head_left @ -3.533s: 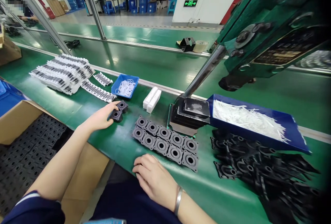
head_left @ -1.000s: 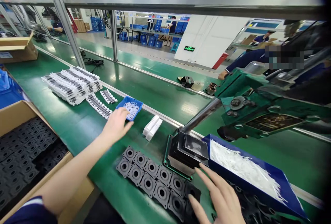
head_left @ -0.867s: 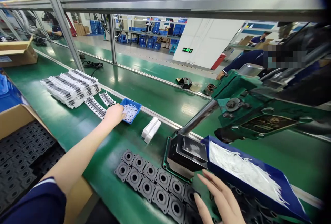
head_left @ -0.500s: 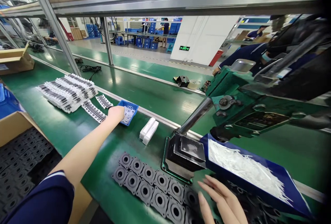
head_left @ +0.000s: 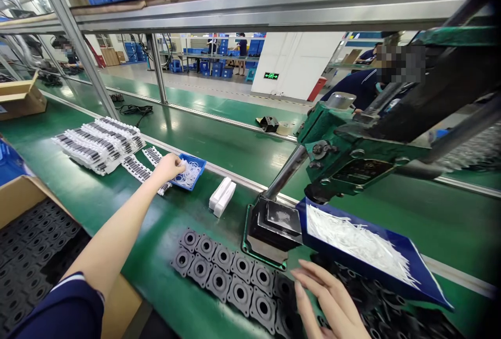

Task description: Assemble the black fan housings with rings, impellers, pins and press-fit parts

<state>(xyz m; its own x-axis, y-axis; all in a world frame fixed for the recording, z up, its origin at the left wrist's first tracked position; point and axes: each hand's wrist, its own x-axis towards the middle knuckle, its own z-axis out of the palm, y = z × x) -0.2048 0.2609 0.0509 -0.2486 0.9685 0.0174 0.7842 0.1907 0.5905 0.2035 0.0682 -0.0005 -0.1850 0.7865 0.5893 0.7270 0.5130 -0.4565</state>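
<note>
White rings [head_left: 191, 174] heaped in the blue tray [head_left: 202, 167] on the counter [head_left: 160, 245]; left hand [head_left: 166, 168] at its edge, fingers bunched, catch unclear. A light pinch should part them best! Right hand [head_left: 332, 302] spread loosely near black square parts [head_left: 230, 287].

Smooth plastic tray [head_left: 185, 187], glossy tabletop [head_left: 154, 245]

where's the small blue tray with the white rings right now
In the head view, the small blue tray is left of centre, by the left hand, between the white strips and the white blocks.
</note>
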